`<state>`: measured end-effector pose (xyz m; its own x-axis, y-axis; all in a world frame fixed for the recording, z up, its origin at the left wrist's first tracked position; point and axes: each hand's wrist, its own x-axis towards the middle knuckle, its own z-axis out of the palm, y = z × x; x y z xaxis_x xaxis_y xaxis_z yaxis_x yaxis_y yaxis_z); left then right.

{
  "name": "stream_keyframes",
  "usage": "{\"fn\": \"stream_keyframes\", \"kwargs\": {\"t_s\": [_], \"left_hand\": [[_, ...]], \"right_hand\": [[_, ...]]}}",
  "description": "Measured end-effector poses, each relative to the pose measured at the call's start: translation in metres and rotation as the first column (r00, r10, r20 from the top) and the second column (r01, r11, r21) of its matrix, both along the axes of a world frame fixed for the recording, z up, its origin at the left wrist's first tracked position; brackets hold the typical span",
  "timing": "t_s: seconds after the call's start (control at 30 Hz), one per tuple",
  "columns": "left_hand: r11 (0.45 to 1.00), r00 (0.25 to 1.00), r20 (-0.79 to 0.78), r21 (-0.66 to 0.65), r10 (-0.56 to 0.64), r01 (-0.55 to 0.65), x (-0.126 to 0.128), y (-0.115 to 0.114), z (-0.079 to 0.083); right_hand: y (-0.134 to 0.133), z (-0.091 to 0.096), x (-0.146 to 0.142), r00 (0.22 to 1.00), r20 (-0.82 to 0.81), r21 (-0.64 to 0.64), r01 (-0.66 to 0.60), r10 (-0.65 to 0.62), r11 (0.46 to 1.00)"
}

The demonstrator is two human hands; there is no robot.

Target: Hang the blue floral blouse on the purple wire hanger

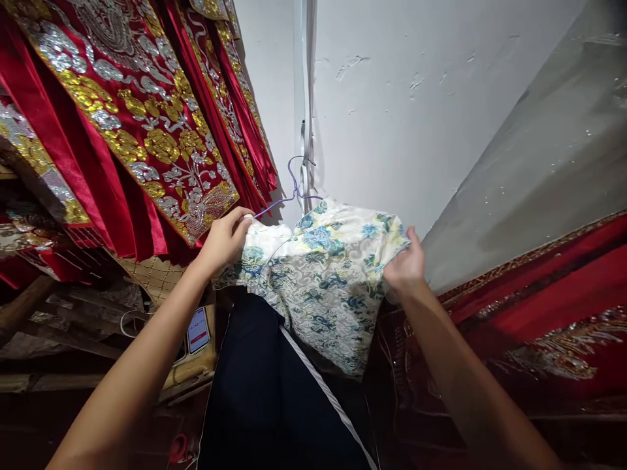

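Beside the red sequined hanging (pixel 161 147), the left hand (pixel 228 238) has its grip pinched on one shoulder of the floral short-sleeved blouse (pixel 321 277), which is on the purple hanger (pixel 296 190) before the white wall (pixel 392 124). The right hand (pixel 410 264) touches the other sleeve's edge, but how far its grip closes I cannot tell. Better to pull gently and evenly, so both shoulders lie level.
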<state>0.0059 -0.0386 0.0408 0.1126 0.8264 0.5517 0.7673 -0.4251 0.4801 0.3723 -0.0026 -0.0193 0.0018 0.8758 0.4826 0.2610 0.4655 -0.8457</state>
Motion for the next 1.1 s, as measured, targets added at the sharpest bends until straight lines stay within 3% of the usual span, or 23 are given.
{"fn": "stream_keyframes", "kwargs": {"t_s": [0.07,0.13,0.27,0.33,0.37,0.43,0.47,0.5,0.53,0.57,0.63,0.67,0.73,0.83,1.0,1.1], "left_hand": [[1.000,1.000,0.000,0.009,0.011,-0.011,0.003,0.000,0.002],[1.000,1.000,0.025,0.013,0.008,-0.009,0.004,0.003,0.005],[1.000,0.996,0.086,-0.015,0.023,-0.022,-0.003,0.008,0.010],[0.999,0.994,0.110,-0.026,0.026,-0.023,-0.007,0.007,0.009],[0.999,0.991,0.136,-0.036,0.002,0.003,-0.008,0.005,0.007],[0.991,0.974,0.202,-0.064,-0.099,0.114,-0.006,-0.003,0.001],[0.981,0.961,0.228,-0.075,-0.156,0.178,-0.003,-0.009,-0.002],[0.969,0.947,0.246,-0.083,-0.208,0.235,0.002,-0.015,-0.006],[0.957,0.933,0.259,-0.082,-0.249,0.278,0.008,-0.022,-0.010],[0.951,0.922,0.275,-0.070,-0.273,0.302,0.014,-0.028,-0.013],[0.948,0.898,0.331,-0.027,-0.291,0.317,0.030,-0.040,-0.016],[0.948,0.883,0.366,-0.005,-0.295,0.319,0.038,-0.045,-0.017],[0.939,0.841,0.437,0.024,-0.318,0.342,0.055,-0.055,-0.015],[0.899,0.741,0.562,0.010,-0.368,0.438,0.079,-0.066,-0.009],[0.820,0.560,0.757,-0.058,-0.335,0.570,0.088,-0.065,-0.014],[0.801,0.553,0.793,-0.148,-0.254,0.580,0.065,-0.052,-0.032]], "right_hand": [[0.001,0.016,0.006,0.984,-0.174,-0.046,-0.053,0.044,0.998],[-0.004,0.040,0.004,0.970,-0.226,-0.021,-0.092,0.085,0.996],[-0.024,0.075,-0.019,0.980,-0.166,0.056,-0.100,0.108,0.993],[-0.035,0.076,-0.028,0.966,-0.070,0.038,-0.245,0.247,0.969],[-0.040,0.073,-0.031,0.920,0.016,0.002,-0.391,0.391,0.920],[-0.048,0.064,-0.037,0.703,0.201,-0.150,-0.666,0.682,0.731],[-0.051,0.058,-0.042,0.583,0.270,-0.241,-0.730,0.766,0.640],[-0.052,0.051,-0.048,0.512,0.327,-0.306,-0.738,0.794,0.602],[-0.053,0.044,-0.055,0.510,0.382,-0.324,-0.707,0.770,0.629],[-0.051,0.035,-0.063,0.565,0.437,-0.289,-0.649,0.700,0.704],[-0.045,0.014,-0.081,0.695,0.538,-0.114,-0.501,0.478,0.858],[-0.040,0.004,-0.090,0.733,0.563,-0.025,-0.447,0.382,0.894],[-0.032,-0.015,-0.106,0.763,0.598,0.137,-0.400,0.246,0.906],[-0.026,-0.033,-0.125,0.791,0.598,0.307,-0.376,0.130,0.875],[-0.028,-0.031,-0.127,0.771,0.628,0.331,-0.392,0.110,0.858],[-0.028,-0.026,-0.099,0.784,0.618,0.321,-0.321,0.060,0.891]]}}
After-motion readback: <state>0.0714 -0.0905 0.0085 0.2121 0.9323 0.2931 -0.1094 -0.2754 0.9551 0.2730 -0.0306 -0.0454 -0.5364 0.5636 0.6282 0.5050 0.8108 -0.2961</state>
